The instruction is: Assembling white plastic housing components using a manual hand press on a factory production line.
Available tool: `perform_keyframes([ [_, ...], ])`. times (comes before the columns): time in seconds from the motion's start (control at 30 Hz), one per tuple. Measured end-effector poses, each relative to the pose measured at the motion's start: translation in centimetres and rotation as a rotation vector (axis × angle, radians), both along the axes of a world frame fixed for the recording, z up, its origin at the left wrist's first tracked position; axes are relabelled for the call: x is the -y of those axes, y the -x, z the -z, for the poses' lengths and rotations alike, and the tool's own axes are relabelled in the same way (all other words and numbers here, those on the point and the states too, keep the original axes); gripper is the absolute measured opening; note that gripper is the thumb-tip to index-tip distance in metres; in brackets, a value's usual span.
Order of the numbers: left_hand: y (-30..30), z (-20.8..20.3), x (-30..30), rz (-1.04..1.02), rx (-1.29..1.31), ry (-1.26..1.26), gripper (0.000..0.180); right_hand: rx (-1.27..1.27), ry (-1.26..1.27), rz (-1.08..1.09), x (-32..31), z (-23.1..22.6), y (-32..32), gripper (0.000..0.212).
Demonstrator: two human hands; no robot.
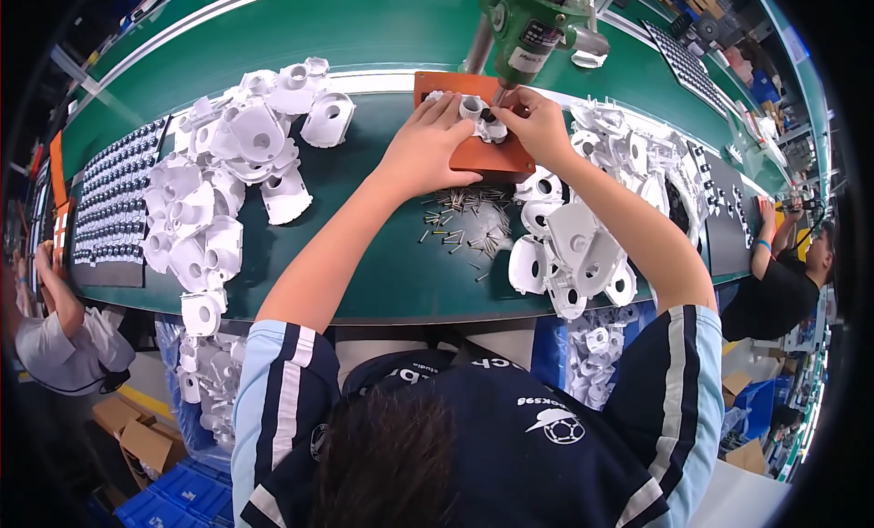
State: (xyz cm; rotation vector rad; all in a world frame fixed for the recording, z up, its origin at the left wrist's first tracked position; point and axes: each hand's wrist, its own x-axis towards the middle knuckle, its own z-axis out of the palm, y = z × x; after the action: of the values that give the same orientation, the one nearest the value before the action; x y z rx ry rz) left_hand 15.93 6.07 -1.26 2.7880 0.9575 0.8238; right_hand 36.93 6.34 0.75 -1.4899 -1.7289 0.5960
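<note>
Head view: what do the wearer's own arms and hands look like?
The left hand and right hand are ungloved. The forearms are bare too. The short sleeves are light blue and navy, with whitish stripes running lengthwise.

So a dark tray of little parts is lying around 9 o'clock, and a second dark tray is sitting near 2. Open cardboard boxes are sitting at 8, with blue crates resting beside them toward 7. Someone in a light top is showing just under 9, somebody in black is showing just past 3, and more cardboard is lying around 4.
</note>
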Motion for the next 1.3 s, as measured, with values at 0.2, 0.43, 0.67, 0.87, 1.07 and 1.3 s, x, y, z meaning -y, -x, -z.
perform_keyframes([
  [0.2, -0.1, 0.2, -0.1, 0.007, 0.006, -0.006, 0.059, 0.055, -0.101, -0.016, 0.2, 0.0, 0.3, 0.018],
  [0.43, -0.1, 0.0, -0.1, 0.004, -0.019, 0.006, 0.059, 0.448, -0.360, -0.205, 2.1, -0.2, -0.6, 0.028],
  [0.67, -0.2, -0.1, -0.1, 0.009, -0.029, 0.038, 0.058, 0.742, -0.360, -0.161, 2.8, -1.3, 0.4, 0.037],
  [0.87, -0.2, 0.1, 0.0, 0.008, -0.031, 0.029, 0.058, 0.735, -0.323, -0.129, 3.4, -1.3, 0.5, 0.042],
  [1.07, -0.1, -0.3, -0.1, 0.010, -0.041, 0.050, 0.058, 0.711, -0.227, -0.107, 2.9, -1.8, 1.0, 0.044],
  [1.3, -0.2, -0.1, 0.1, 0.018, 0.002, 0.012, 0.059, 0.786, -0.334, -0.117, 3.4, -1.7, 1.1, 0.039],
])
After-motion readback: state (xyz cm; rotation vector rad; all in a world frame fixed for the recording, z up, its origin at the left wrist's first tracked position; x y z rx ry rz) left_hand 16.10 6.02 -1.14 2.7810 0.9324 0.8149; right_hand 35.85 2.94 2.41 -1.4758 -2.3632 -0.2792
